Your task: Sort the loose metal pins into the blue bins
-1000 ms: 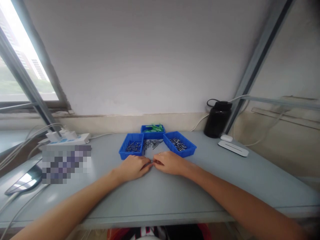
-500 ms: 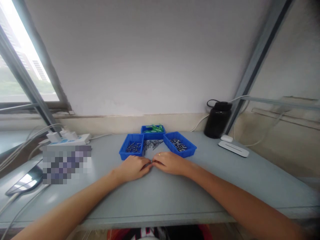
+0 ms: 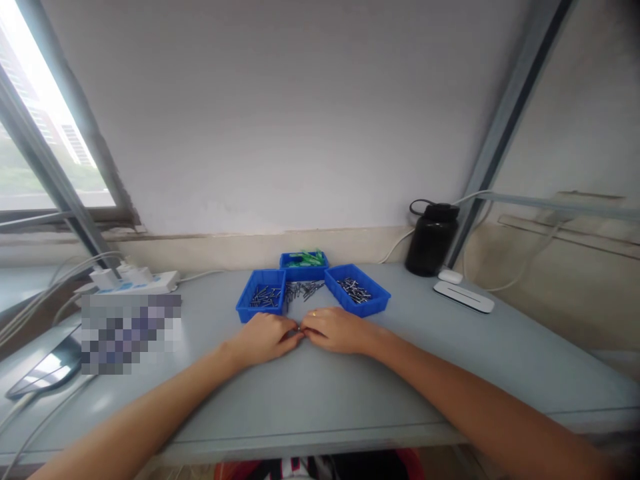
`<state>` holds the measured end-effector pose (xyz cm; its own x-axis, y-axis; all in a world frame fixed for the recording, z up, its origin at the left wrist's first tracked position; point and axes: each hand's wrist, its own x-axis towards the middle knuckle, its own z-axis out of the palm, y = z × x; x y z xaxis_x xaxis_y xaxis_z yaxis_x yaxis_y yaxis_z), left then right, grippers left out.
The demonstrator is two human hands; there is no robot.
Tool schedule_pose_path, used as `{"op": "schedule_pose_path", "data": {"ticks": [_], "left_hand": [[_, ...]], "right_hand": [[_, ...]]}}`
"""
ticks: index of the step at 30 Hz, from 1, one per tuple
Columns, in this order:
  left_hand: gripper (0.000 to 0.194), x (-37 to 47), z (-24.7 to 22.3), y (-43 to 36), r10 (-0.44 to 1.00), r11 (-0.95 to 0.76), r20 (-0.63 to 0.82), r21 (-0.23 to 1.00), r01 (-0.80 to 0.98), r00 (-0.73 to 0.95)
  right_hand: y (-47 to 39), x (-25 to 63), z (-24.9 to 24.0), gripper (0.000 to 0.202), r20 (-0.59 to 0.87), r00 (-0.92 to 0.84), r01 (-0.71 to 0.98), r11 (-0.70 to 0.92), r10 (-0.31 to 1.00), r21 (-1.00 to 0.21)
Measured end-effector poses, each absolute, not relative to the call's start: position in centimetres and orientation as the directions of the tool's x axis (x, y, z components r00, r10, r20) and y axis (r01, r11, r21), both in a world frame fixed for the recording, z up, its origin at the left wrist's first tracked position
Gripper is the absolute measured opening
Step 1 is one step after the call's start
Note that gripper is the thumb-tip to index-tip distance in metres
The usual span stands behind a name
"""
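My left hand (image 3: 266, 338) and my right hand (image 3: 334, 329) meet fingertip to fingertip above the grey table, each in a pinch. Something tiny shows between the fingertips, too small to make out. Just behind my left hand is a blue bin (image 3: 242, 311) with thin dark metal pieces (image 3: 266, 296) in it. Another blue bin (image 3: 376, 307), behind my right hand, has short shiny metal pieces (image 3: 355, 290). A third blue bin (image 3: 303, 272) at the back contains green pieces (image 3: 310, 257). Loose metal pieces (image 3: 306, 289) lie on the table between the bins.
A black bottle (image 3: 432, 240) stands at the back right, near a white flat device (image 3: 464, 297) and a small white case (image 3: 450, 276). On the left are a power strip (image 3: 167, 280) with cables, a glossy dark device (image 3: 50, 370) and a blurred-out patch.
The whole view has shifted slightly. My hands still meet at the fingertips, and my right fingertips now overlap the left ones a little more. The bins look unchanged.
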<state>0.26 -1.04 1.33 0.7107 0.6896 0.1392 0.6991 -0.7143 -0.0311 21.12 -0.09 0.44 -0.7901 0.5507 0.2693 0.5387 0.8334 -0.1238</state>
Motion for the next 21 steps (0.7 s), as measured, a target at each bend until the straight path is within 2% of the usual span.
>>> {"op": "schedule_pose_path", "data": {"ticks": [4, 9, 14, 16, 21], "left_hand": [[0.028, 0.2, 1.3, -1.0, 0.693, -0.711, 0.137, -0.033, 0.702, 0.708], [0.031, 0.2, 1.3, -1.0, 0.681, -0.722, 0.129, -0.043, 0.691, 0.721], [0.028, 0.3, 1.5, -1.1, 0.68, -0.725, 0.121, -0.037, 0.688, 0.723], [0.03, 0.3, 1.6, -1.1, 0.678, -0.728, 0.129, -0.024, 0.685, 0.724], [0.034, 0.3, 1.7, -1.2, 0.686, -0.717, 0.129, -0.044, 0.696, 0.716]], "right_hand": [[-0.1, 21.1, 0.3, 0.017, 0.275, -0.795, 0.531, 0.839, 0.541, -0.118], [0.1, 20.9, 0.1, 0.018, 0.301, -0.807, 0.516, 0.854, 0.509, -0.061], [-0.4, 21.6, 0.5, 0.025, 0.42, -0.838, 0.406, 0.912, 0.348, 0.055], [-0.8, 22.0, 0.8, 0.026, 0.423, -0.858, 0.369, 0.922, 0.291, 0.113], [-0.7, 22.0, 1.2, 0.025, 0.487, -0.83, 0.39, 0.908, 0.273, 0.155]]}}
